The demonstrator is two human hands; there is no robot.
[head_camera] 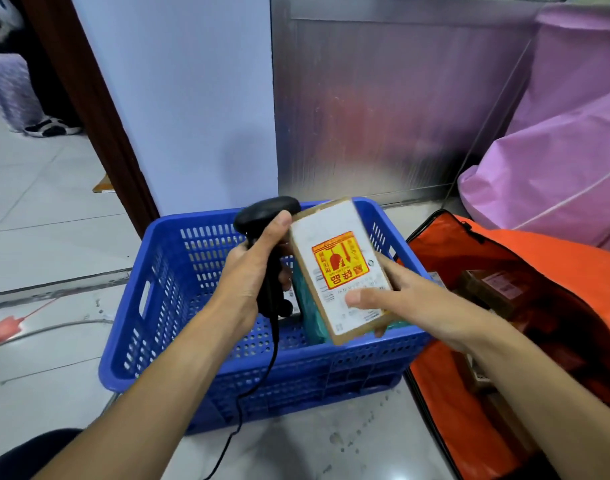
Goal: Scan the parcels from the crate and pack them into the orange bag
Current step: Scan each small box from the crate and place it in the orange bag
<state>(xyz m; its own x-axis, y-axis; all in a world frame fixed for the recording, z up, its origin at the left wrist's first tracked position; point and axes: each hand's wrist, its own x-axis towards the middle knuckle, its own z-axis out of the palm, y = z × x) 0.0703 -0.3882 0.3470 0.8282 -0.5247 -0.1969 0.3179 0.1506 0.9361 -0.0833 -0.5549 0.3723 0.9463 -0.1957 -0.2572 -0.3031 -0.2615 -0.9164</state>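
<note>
The parcel (334, 258), a flat brown box with a white label and a yellow-and-red sticker, is held in the air above the blue crate (151, 306), tilted so that its label face turns up and toward the scanner (265, 211). This orientation presumably presents the printed codes to the scanner head, which sits just beside the parcel's upper left edge. The left hand (251, 268) is wrapped round the black scanner grip, thumb lying up along the head, with the cable (258, 386) hanging down in front of the crate wall. The right hand (410, 303) grasps the parcel at its lower right corner, thumb pressed on the label face and the other fingers underneath. Both forearms reach forward and converge over the crate. A teal parcel (310, 317) lies inside the crate below. The orange bag (556, 258) stands open immediately to the right of the crate, touching or nearly touching it, with boxes (493, 289) already inside, so a scanned parcel needs only a short transfer.
</note>
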